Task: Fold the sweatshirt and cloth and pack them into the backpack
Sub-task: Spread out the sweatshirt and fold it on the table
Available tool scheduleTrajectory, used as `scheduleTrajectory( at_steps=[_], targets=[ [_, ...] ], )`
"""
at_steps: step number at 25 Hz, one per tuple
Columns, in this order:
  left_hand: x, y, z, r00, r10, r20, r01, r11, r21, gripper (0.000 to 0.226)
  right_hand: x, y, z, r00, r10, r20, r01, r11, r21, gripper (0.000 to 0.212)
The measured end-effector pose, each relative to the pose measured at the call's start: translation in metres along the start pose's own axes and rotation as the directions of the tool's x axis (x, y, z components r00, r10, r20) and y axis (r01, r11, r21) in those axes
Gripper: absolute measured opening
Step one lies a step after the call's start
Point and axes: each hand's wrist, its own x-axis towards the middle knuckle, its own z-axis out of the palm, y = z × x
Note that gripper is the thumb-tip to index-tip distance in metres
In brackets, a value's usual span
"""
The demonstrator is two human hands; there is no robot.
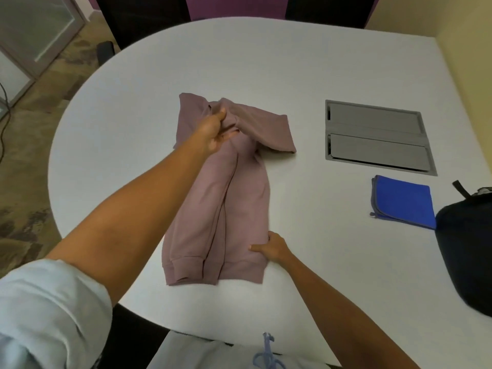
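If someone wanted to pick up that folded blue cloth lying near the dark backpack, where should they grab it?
Probably by the near-left corner of the folded blue cloth, coming from the left over bare white table. That side is free, and its layered grey-trimmed edges show there, so a pinch could catch all layers. Its right end meets the dark backpack, which crowds that side.

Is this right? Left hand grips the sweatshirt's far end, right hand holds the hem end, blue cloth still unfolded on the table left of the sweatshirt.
One error: the blue cloth lies right of the sweatshirt, beside the backpack, and looks already folded. The head view shows it. The left hand and right hand are as stated.
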Motion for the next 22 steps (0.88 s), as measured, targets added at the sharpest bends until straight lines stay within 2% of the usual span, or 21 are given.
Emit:
scheduleTrajectory(
  at_steps=[3, 5, 6, 8, 10, 13, 15, 16, 17, 19, 21, 22],
  targets=[
    [-0.007, 0.026, -0.014, 0.994, 0.098, -0.043, -0.100, 0.994, -0.046, 0.022, -0.002, 0.002, 0.013, 0.987, 0.154, 0.044, -0.152, 0.987, -0.050, 0.075],
    [-0.011, 0.038, -0.028, 0.980, 0.155, -0.125, -0.163, 0.985, -0.057, 0.028, -0.006, -0.003, 0.024, 0.979, 0.196, -0.049, -0.201, 0.969, -0.140, 0.062],
    [-0.014, 0.042, -0.036, 0.971, 0.174, -0.162, -0.184, 0.982, -0.052, 0.033, -0.010, -0.008, 0.031, 0.973, 0.159, -0.166, -0.184, 0.972, -0.148, 0.054],
    [-0.021, 0.047, -0.052, 0.961, 0.185, -0.207, -0.204, 0.976, -0.073, 0.042, -0.022, -0.024, 0.047, 0.925, 0.013, -0.380, -0.059, 0.992, -0.109, 0.045],
    [-0.030, 0.053, -0.064, 0.964, 0.182, -0.193, -0.210, 0.968, -0.140, 0.046, -0.035, -0.044, 0.061, 0.882, -0.161, -0.443, 0.105, 0.983, -0.149, 0.043],
    [-0.050, 0.080, -0.081, 0.938, 0.321, -0.135, -0.347, 0.885, -0.309, 0.038, -0.044, -0.073, 0.086, 0.859, -0.397, -0.324, 0.296, 0.901, -0.317, 0.046],
    [-0.062, 0.107, -0.101, 0.877, 0.458, -0.147, -0.472, 0.760, -0.447, 0.041, -0.044, -0.084, 0.105, 0.843, -0.514, -0.159, 0.397, 0.794, -0.460, 0.051],
    [-0.069, 0.120, -0.115, 0.845, 0.509, -0.163, -0.514, 0.692, -0.507, 0.047, -0.042, -0.085, 0.114, 0.850, -0.523, -0.061, 0.428, 0.753, -0.499, 0.054],
    [-0.074, 0.131, -0.129, 0.821, 0.543, -0.175, -0.536, 0.627, -0.566, 0.052, -0.038, -0.083, 0.123, 0.867, -0.497, 0.033, 0.440, 0.733, -0.518, 0.059],
    [-0.083, 0.141, -0.156, 0.800, 0.566, -0.200, -0.553, 0.565, -0.613, 0.058, -0.028, -0.072, 0.137, 0.898, -0.397, 0.187, 0.423, 0.669, -0.612, 0.069],
    [-0.090, 0.137, -0.178, 0.801, 0.555, -0.224, -0.574, 0.608, -0.548, 0.057, -0.020, -0.060, 0.145, 0.916, -0.296, 0.272, 0.399, 0.579, -0.711, 0.079],
    [-0.092, 0.129, -0.187, 0.810, 0.535, -0.238, -0.577, 0.659, -0.483, 0.055, -0.019, -0.057, 0.144, 0.921, -0.259, 0.290, 0.388, 0.572, -0.722, 0.083]
  ],
)
